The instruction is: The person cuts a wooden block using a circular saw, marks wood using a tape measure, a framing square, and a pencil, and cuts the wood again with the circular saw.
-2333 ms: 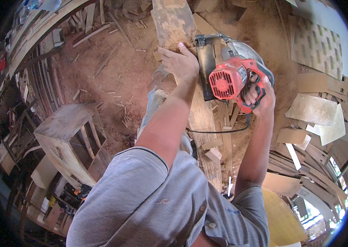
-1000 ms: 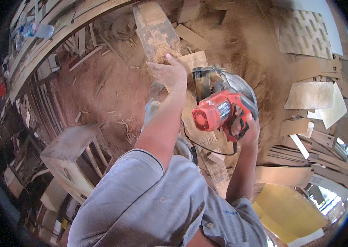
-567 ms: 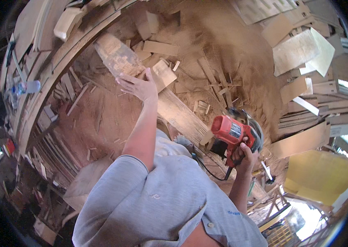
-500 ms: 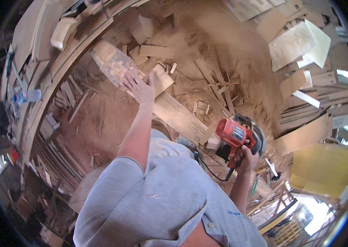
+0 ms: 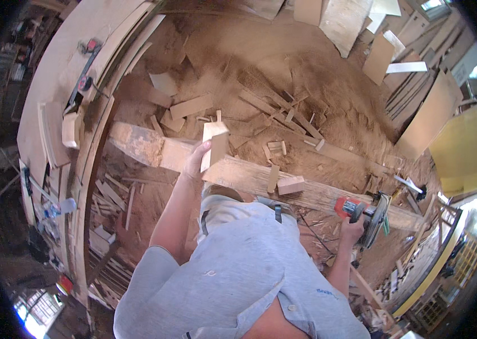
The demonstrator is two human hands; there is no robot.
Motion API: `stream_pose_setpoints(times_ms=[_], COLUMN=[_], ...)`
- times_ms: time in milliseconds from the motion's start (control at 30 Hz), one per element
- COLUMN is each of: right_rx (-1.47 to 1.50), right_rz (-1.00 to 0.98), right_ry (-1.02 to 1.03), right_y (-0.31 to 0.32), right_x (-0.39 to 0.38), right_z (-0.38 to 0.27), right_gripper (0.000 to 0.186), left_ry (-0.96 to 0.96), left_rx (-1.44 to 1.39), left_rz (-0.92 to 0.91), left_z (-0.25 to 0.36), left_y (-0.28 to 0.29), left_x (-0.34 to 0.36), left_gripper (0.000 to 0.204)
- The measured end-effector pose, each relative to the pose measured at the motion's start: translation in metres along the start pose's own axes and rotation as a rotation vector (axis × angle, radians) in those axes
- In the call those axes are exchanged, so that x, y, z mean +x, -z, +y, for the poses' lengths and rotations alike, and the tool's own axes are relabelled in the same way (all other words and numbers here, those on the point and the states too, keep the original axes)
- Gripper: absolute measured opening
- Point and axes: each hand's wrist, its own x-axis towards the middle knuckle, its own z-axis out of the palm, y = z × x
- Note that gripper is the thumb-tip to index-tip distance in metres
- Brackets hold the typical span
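A pale wooden block (image 5: 214, 148) is gripped in my left hand (image 5: 194, 160), raised over a long wooden plank (image 5: 238, 172). The fingers behind the block are mostly hidden. My right hand (image 5: 352, 229) is wrapped round the handle of a red and black circular saw (image 5: 350, 208), at the right part of the plank. The saw's round blade guard faces right. Between my hands, a small wooden block (image 5: 291, 185) and a thin wood piece (image 5: 273, 178) rest on the plank.
Sawdust and offcuts (image 5: 192, 106) cover the ground beyond the plank. A workbench edge with stacked boards (image 5: 52, 133) runs along the left, with a plastic bottle (image 5: 60, 208) beside it. Sheets and boards (image 5: 429, 113) lean at the right, near a yellow panel (image 5: 464, 152).
My left hand, earlier spread over the plank, now holds the wooden block up. My right hand has moved the saw right and lower, away from the small block. The view has turned.
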Motion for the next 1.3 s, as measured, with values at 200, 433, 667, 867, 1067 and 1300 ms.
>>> stream_pose_setpoints(times_ms=[200, 433, 667, 867, 1067, 1300], right_rx=[-0.044, -0.082, -0.029, 0.065, 0.130, -0.168], right_rz=[-0.100, -0.251, -0.173, -0.196, -0.203, -0.092], right_ry=[-0.036, -0.010, 0.053, -0.006, -0.079, -0.027], right_y=[-0.019, -0.035, -0.071, -0.076, -0.068, -0.043], right_x=[-0.024, -0.054, -0.059, -0.061, -0.061, -0.064], right_z=[-0.006, -0.039, -0.031, -0.037, -0.051, -0.078], right_gripper=[0.063, 0.084, 0.107, 0.109, 0.104, 0.093], left_ry=[0.008, 0.050, 0.105, 0.146, 0.039, 0.037], left_rx=[-0.360, -0.346, -0.179, -0.172, -0.241, -0.471], left_rz=[-0.490, -0.891, -0.885, -0.859, -0.711, -0.647], left_z=[0.022, 0.042, 0.071, 0.089, 0.123, 0.148], left_y=[-0.121, -0.170, -0.163, -0.131, -0.143, -0.134], left_x=[-0.024, -0.030, -0.063, -0.074, -0.108, -0.125], left_gripper=[0.109, 0.119, 0.130, 0.124, 0.108, 0.085])
